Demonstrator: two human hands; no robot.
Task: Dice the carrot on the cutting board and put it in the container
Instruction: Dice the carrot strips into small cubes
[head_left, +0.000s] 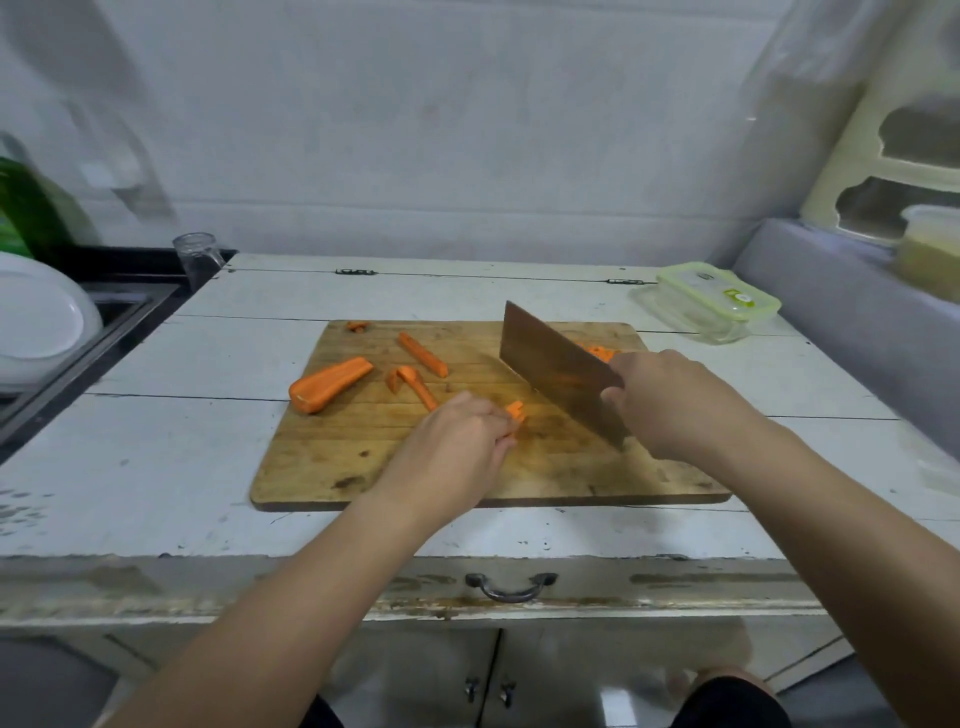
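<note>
Carrot, in pieces, lies spread over the board (363, 467), which sits on the white table (156, 509) as the largest thing in play. Above the board the cleaver (550, 364) is raised, its broad blade tilted with the edge slanting down toward the near right; the right hand (680, 405) is wrapped round its handle, fingers clenched on it, thumb side against the blade's heel.

The left hand (457, 441) rests on the middle of the board, knuckles up, its fingers curled over a bundle of sticks (516, 410) whose cut orange ends poke out just beyond the fingertips, close to the blade's lower part.

The biggest carrot piece is the half (327, 387), lying at the board's left edge with its rounded end toward the near left. To its right lie two strips (415, 384) touching each other, and beyond them one long stick (423, 355), apart from both. A small stub (357, 326) sits at the far left corner. Behind the blade, near the far right of the board, a heap of dice (597, 352) is partly hidden by the cleaver and the right hand.

The container (691, 325) stands on the table just off the board's far right corner, clear, with a green-rimmed lid (717, 291) laid askew on top. What it holds cannot be made out.

A glass (197, 257) stands at the table's far left corner, and a white plate (41, 322) leans in the sink area at the left.
</note>
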